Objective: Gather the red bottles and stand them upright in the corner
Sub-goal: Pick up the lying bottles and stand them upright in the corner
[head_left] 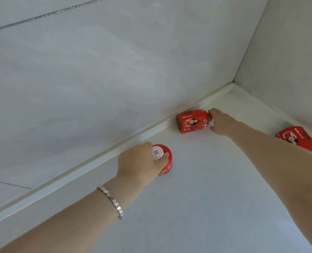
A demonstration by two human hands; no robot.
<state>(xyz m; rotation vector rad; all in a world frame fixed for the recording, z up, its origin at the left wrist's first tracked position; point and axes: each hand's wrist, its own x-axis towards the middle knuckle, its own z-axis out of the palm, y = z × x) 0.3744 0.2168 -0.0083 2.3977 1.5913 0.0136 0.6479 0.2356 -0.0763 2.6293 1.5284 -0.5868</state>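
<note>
Left hand (138,161) is gripping the standing bottle (165,161) by its cap; right hand (222,122) is closing on the lying bottle (192,121), neck hidden. Third bottle (297,139) is blurring behind the arm.

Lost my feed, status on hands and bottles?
Left hand grips upright bottle by cap. Right hand at neck of lying bottle. Third bottle down. Path clear.

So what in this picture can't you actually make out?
- Head view: the cap end of the lying bottle is covered by the right hand, so how the fingers grip it is hidden.
- The third bottle is blurred, partly behind the right forearm.
- The upright bottle is half hidden by the left hand.
- The code on its cap is too small to read.
</note>
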